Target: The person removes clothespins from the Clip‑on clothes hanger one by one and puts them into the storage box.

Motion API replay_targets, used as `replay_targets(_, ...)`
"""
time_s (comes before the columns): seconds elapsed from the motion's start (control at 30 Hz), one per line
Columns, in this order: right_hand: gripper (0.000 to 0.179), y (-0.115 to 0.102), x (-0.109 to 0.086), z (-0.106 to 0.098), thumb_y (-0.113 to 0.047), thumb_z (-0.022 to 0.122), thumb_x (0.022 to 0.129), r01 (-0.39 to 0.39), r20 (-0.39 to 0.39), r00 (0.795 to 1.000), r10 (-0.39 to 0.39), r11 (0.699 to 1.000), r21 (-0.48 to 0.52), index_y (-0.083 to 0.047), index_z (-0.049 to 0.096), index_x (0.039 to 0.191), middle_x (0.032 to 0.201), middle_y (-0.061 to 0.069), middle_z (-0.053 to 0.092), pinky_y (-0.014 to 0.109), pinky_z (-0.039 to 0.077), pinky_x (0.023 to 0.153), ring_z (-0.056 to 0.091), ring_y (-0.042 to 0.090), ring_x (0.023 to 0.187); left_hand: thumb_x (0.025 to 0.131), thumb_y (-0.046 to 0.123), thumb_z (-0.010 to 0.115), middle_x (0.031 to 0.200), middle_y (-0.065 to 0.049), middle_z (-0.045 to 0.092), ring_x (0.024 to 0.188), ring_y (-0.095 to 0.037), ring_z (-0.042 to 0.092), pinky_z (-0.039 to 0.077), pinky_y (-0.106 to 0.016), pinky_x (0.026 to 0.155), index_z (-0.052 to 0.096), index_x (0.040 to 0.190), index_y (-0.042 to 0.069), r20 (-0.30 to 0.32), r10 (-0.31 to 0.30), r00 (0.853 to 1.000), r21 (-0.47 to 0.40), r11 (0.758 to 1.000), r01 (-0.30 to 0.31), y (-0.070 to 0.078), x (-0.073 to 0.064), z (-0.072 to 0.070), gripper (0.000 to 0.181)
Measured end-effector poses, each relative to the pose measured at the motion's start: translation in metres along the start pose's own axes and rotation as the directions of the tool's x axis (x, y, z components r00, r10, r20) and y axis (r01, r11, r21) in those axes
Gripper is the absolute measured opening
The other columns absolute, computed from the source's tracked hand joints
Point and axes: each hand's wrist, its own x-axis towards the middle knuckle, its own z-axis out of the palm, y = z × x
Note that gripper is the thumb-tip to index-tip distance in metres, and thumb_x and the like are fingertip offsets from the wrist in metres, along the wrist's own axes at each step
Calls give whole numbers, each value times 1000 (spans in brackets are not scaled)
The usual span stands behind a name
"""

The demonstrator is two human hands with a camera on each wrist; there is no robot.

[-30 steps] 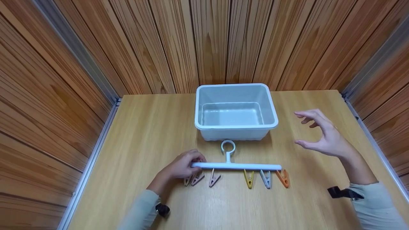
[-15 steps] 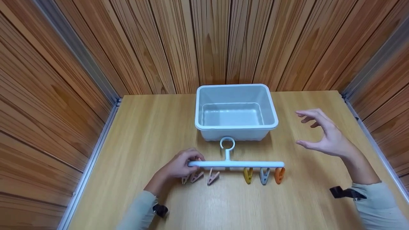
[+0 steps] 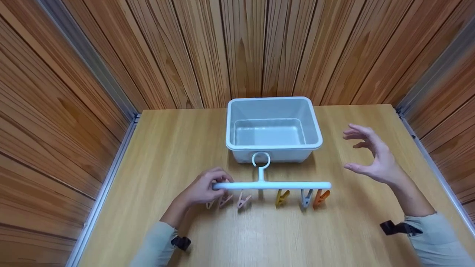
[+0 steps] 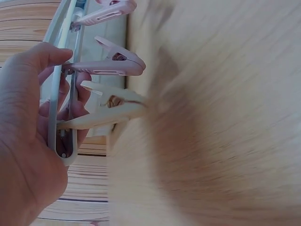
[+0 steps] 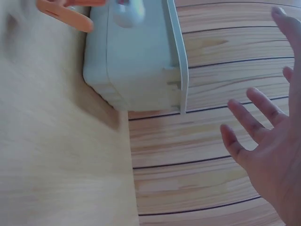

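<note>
My left hand [image 3: 207, 185] grips the left end of a pale blue clip hanger [image 3: 282, 185], its thumb and fingers round the bar. The hanger is level above the table, its ring hook [image 3: 261, 159] in front of the bin. Several clothespins dangle below the bar. A cream clothespin [image 4: 106, 113] and a pink clothespin [image 4: 108, 66] are beside the left hand in its wrist view. Farther right hang a yellow clothespin [image 3: 282, 198], a blue clothespin [image 3: 306, 198] and an orange clothespin [image 3: 321, 198]. My right hand [image 3: 380, 159] hovers at the right, fingers spread, holding nothing.
A light grey plastic bin [image 3: 274, 144] stands on the wooden table [image 3: 174, 141] directly behind the hanger. Wood-panelled walls [image 3: 245, 48] enclose the table at the back and both sides, with metal rails along the side edges.
My left hand has raised the hanger and shifted it slightly left and toward the bin. The clothespins swing beneath it. The right hand has barely moved.
</note>
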Motion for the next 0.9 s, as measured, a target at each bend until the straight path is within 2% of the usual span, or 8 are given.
replay_targets(0.07,109,0,0,2,19,86,69,8,-4,1000,-8,996,93,11,36,165,157,4,64,16,54,104,65,9,141,102,7,75,119,-7,71,106,-16,64,55,-31,96,80,123,17,-5,-2,1000,-14,1000,2,1,0,-2,23)
replay_targets(0.17,109,-1,0,7,20,83,73,12,1,1000,-13,973,232,12,31,168,162,8,61,19,58,105,66,14,145,103,8,75,119,-8,71,107,-17,65,56,-29,95,81,123,18,-14,-3,1000,-28,1000,2,2,-1,-5,23)
replay_targets(0.33,102,-4,0,14,19,78,80,14,18,1000,-22,927,376,9,31,170,169,8,57,23,61,108,66,18,150,103,10,76,119,-9,71,108,-19,65,56,-30,95,81,124,18,-23,15,1000,-40,999,-16,2,-3,-7,23)
replay_targets(0.47,98,-6,-2,17,23,73,82,-5,34,999,-10,904,427,9,32,170,170,9,56,25,62,109,65,19,150,102,9,76,117,-10,71,105,-17,66,56,-28,93,81,124,17,-27,24,999,-33,999,-25,2,-6,-7,23)
replay_targets(0.77,91,-7,-8,15,21,73,88,-1,25,1000,-12,884,468,12,31,169,172,17,53,26,61,112,64,22,153,99,7,78,111,-11,72,100,-14,63,55,-30,89,82,121,15,-50,50,998,-30,998,-51,9,-12,-6,24)
replay_targets(0.9,85,-5,-11,18,16,71,93,-1,-1,1000,2,853,521,10,33,169,172,19,53,29,61,114,63,24,154,99,8,78,111,-12,71,100,-15,65,57,-26,89,82,123,14,-73,56,996,-63,996,-61,9,-15,-6,25)
